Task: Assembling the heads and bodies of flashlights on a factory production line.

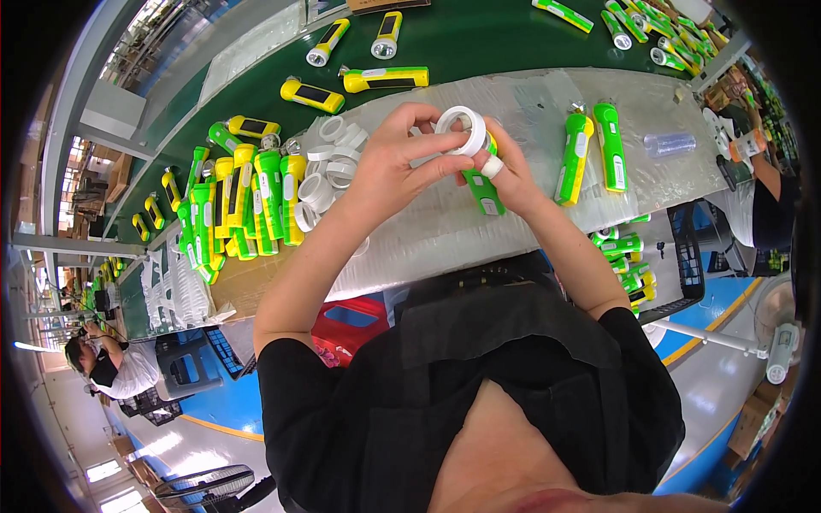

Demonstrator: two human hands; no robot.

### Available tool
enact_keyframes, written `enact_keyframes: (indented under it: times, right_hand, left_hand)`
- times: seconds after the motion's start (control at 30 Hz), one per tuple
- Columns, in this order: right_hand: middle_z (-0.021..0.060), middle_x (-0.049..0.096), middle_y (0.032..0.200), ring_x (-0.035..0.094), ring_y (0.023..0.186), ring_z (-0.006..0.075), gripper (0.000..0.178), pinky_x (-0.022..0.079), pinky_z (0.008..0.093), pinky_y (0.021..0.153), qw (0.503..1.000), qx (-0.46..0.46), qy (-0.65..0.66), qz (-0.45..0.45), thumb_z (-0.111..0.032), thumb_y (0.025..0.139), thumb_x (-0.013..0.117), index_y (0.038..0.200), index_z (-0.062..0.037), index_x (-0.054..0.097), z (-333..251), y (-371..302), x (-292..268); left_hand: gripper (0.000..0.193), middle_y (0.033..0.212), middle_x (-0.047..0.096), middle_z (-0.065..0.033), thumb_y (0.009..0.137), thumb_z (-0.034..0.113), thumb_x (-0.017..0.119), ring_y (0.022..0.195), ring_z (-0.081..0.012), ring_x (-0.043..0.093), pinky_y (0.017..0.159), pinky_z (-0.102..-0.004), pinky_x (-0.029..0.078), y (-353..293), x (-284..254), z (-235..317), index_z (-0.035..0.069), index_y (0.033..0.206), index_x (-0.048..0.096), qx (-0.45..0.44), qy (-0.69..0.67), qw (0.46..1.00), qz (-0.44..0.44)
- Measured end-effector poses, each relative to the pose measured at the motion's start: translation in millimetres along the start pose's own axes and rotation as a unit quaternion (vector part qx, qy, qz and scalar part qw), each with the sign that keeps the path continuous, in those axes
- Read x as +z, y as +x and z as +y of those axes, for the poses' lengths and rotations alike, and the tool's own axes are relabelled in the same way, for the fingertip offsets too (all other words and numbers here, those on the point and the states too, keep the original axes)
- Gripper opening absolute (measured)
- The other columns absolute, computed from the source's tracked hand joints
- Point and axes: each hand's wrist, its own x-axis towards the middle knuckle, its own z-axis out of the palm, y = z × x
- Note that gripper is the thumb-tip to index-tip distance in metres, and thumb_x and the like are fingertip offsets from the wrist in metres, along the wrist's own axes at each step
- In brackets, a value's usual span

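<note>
Up over the work table, my left hand (395, 167) pinches a white plastic ring (478, 137) between its fingers and thumb. My right hand (516, 178) is closed around a green flashlight (486, 197), whose head end is hidden behind the ring and my fingers. A white wrap (492, 167) covers part of the right thumb. Left of my hands lies a loose heap of white rings (316, 192). Two green-and-yellow flashlights, one more yellow (574, 158) and one greener (610, 150), lie on the table to the right.
A pile of flashlights (244, 201) lies at the left. Beyond the table runs a green belt (496, 43) with more flashlights. A clear plastic tube (670, 144) lies at right, above a black crate (687, 265) holding flashlights. Other people work at far left (128, 372) and right (774, 201).
</note>
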Motion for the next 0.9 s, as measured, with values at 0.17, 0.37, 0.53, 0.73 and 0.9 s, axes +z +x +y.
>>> enact_keyframes:
  times: [0.17,0.37,0.53,0.73,0.9]
  right_hand:
    - [0.0096,0.055,0.118,0.062,0.095,0.0207,0.06,0.052,0.0334,0.081,0.997,0.045,0.052,-0.046,-0.043,0.093,0.057,0.136,-0.0048,0.04,0,-2,-9]
    - [0.0075,0.049,0.135,0.054,0.118,0.0211,0.065,0.046,0.0346,0.098,0.989,-0.123,-0.071,-0.043,-0.023,0.092,0.064,0.146,-0.0102,0.032,-10,4,-24]
    - [0.0069,0.065,0.104,0.063,0.097,0.0191,0.041,0.051,0.0324,0.087,0.905,-0.152,-0.386,-0.096,-0.012,0.073,0.081,0.107,-0.0051,0.06,-69,8,-60]
    - [0.0087,0.056,0.086,0.055,0.074,0.0239,0.05,0.047,0.0345,0.068,0.785,-0.071,-0.534,-0.306,-0.014,0.072,0.076,0.117,0.0,0.058,-131,32,-55]
    - [0.0109,0.059,0.082,0.058,0.071,0.0237,0.037,0.047,0.0349,0.063,0.758,0.013,-0.561,-0.332,-0.017,0.073,0.074,0.103,0.001,0.062,-140,39,-55]
  left_hand:
    - [0.028,0.102,0.055,-0.0071,0.075,0.023,0.079,0.084,-0.021,0.053,0.072,-0.0319,0.048,1,0,1,0.016,0.102,0.075,0.001,0.009,1.0,-0.017]
    - [0.029,0.103,0.056,-0.0081,0.075,0.023,0.078,0.086,-0.0229,0.056,0.075,-0.0335,0.049,8,2,4,0.015,0.103,0.074,0.012,0.012,0.999,-0.035]
    - [0.037,0.106,0.058,-0.0096,0.075,0.024,0.079,0.094,-0.0268,0.059,0.077,-0.0355,0.05,9,13,14,0.017,0.11,0.069,0.01,0.016,0.998,-0.059]
    - [0.039,0.106,0.065,-0.0072,0.074,0.02,0.081,0.091,-0.0235,0.063,0.077,-0.0334,0.05,18,51,18,0.009,0.104,0.06,-0.041,-0.074,0.995,-0.054]
    - [0.035,0.099,0.068,-0.0047,0.074,0.017,0.08,0.086,-0.0223,0.065,0.073,-0.032,0.05,20,61,17,0.008,0.101,0.06,-0.035,-0.083,0.995,-0.031]
